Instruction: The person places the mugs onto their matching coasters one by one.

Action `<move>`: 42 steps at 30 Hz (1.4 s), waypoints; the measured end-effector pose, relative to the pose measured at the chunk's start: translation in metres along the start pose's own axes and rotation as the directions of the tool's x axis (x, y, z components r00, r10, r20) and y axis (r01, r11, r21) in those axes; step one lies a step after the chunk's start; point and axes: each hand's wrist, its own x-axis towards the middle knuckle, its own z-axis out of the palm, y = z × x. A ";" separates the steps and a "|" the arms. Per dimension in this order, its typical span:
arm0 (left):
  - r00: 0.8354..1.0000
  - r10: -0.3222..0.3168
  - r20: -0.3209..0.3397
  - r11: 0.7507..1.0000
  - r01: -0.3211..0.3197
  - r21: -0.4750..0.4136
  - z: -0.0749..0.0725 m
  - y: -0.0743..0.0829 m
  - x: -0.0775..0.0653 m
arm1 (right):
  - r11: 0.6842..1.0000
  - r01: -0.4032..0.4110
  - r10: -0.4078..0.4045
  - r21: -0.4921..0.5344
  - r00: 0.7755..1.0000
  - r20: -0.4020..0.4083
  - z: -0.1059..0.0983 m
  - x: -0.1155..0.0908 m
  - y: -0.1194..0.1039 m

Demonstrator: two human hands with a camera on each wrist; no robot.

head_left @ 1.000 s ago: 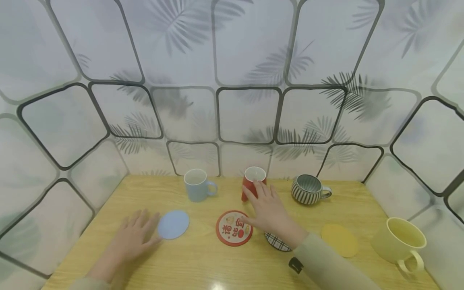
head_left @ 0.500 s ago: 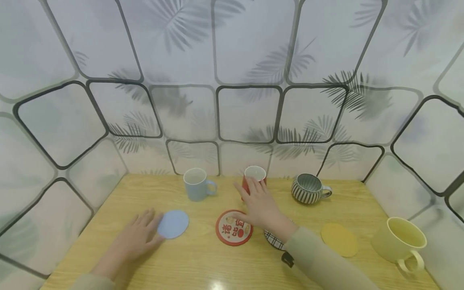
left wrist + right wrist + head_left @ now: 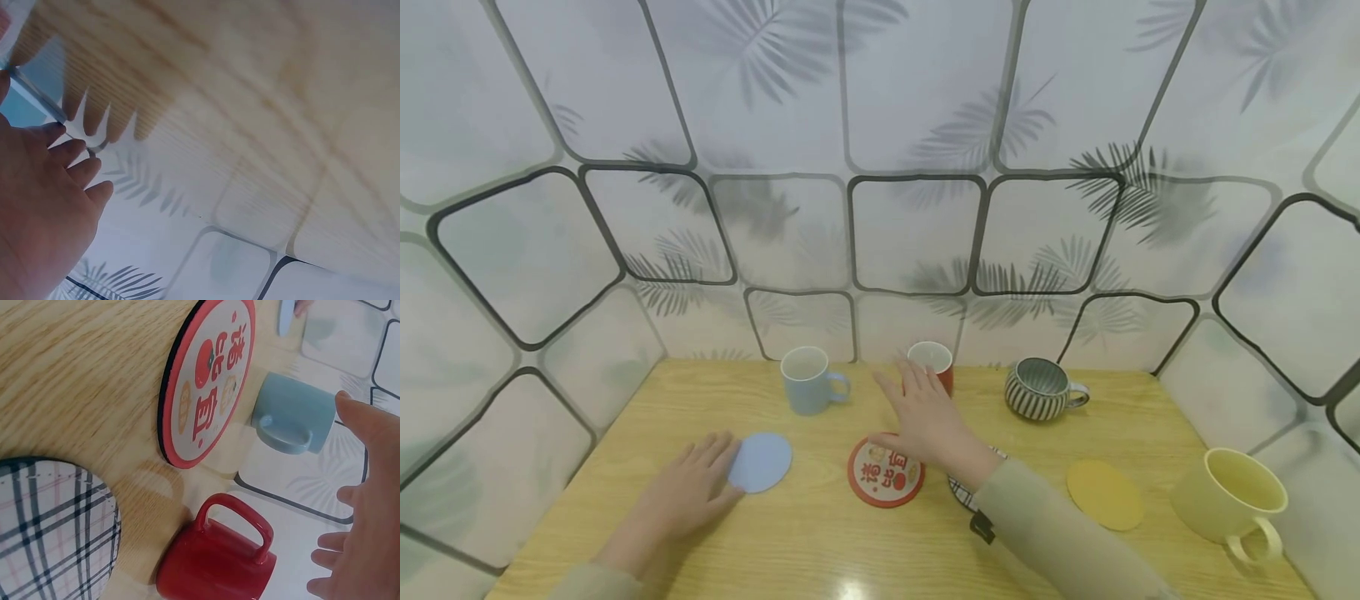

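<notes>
My left hand [image 3: 688, 487] lies low over the table with its fingers extended, fingertips and thumb right at the left edge of a round light-blue coaster [image 3: 765, 462]. In the left wrist view its fingers [image 3: 78, 169] are loosely spread beside that coaster's edge. Nothing is gripped by my right hand [image 3: 928, 425], which hovers with spread fingers before a red mug [image 3: 215, 565], partly covering it in the head view. Beneath its thumb side is a red-rimmed coaster [image 3: 883, 483] with Chinese characters and a tomato. A black-and-white plaid coaster [image 3: 53, 525] is half hidden under the right wrist.
A light-blue mug [image 3: 807, 387] stands at the back left, and a striped cup [image 3: 1036, 400] at the back right. Farther right are a yellow coaster [image 3: 1105, 496] and a yellow mug [image 3: 1217, 500]. A patterned wall [image 3: 910, 233] borders the wooden table [image 3: 820, 550].
My right hand has drifted left and slightly down, away from the red mug's front. My left hand has shifted slightly right, to the blue coaster's edge. The mugs and coasters stay put.
</notes>
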 end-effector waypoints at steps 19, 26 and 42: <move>1.000 0.006 0.022 0.999 -0.005 -0.037 0.003 0.002 0.003 | 0.994 -0.039 0.035 0.106 0.999 0.040 0.006 0.017 -0.010; 0.999 -0.009 0.044 0.998 0.011 -0.057 0.001 0.004 0.004 | 0.994 -0.018 0.016 0.108 1.000 0.024 0.015 0.026 -0.013; 0.998 -0.032 0.053 0.997 0.036 -0.074 0.003 0.002 0.005 | 0.986 -0.025 0.018 0.165 0.999 0.043 0.030 0.044 -0.023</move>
